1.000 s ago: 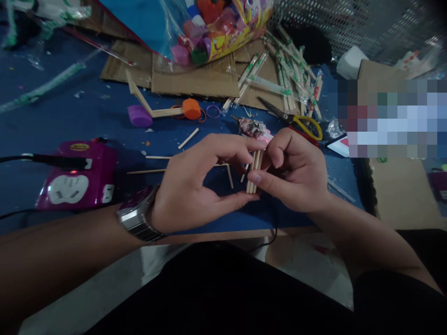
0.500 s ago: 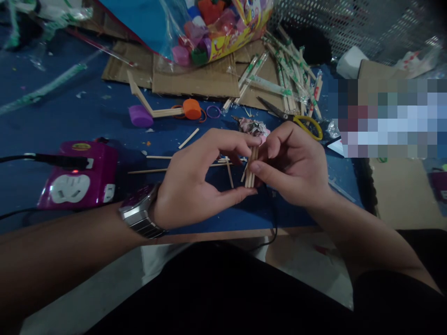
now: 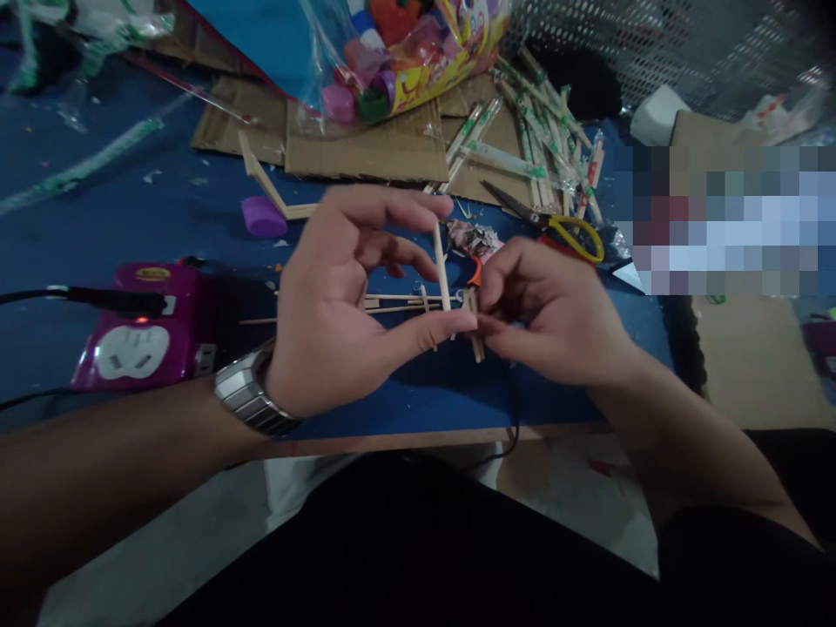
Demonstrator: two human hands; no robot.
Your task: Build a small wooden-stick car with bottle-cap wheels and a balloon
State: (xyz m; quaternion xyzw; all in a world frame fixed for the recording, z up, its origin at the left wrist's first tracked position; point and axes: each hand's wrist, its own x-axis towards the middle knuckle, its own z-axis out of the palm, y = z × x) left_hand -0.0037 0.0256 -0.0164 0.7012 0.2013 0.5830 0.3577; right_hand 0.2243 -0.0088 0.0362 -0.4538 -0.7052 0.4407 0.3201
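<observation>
Between the thumb and index finger of my left hand (image 3: pixel 356 313), a short wooden stick (image 3: pixel 442 272) is held nearly upright. My right hand (image 3: pixel 555 318) pinches a small bundle of short sticks (image 3: pixel 475 326) close to my left thumb tip. An orange piece (image 3: pixel 475 270) shows beside the right fingers. Several thin sticks (image 3: pixel 405 301) lie on the blue table behind and below the left fingers. Just beyond the hands is a crumpled pink and grey wrapped item (image 3: pixel 471 237).
Scissors with yellow handles (image 3: pixel 576 239) lie behind my right hand, near wrapped chopsticks (image 3: pixel 535 139). A purple power socket (image 3: pixel 147 331) sits left, a purple cap (image 3: pixel 265 216) behind. Cardboard (image 3: pixel 366 144) and a bag of colourful caps (image 3: pixel 418 78) lie at the back.
My left hand has opened wider and raised one stick apart from the bundle. The bundle now tilts in my right fingers, slightly lower. The left hand now covers where the orange cap was.
</observation>
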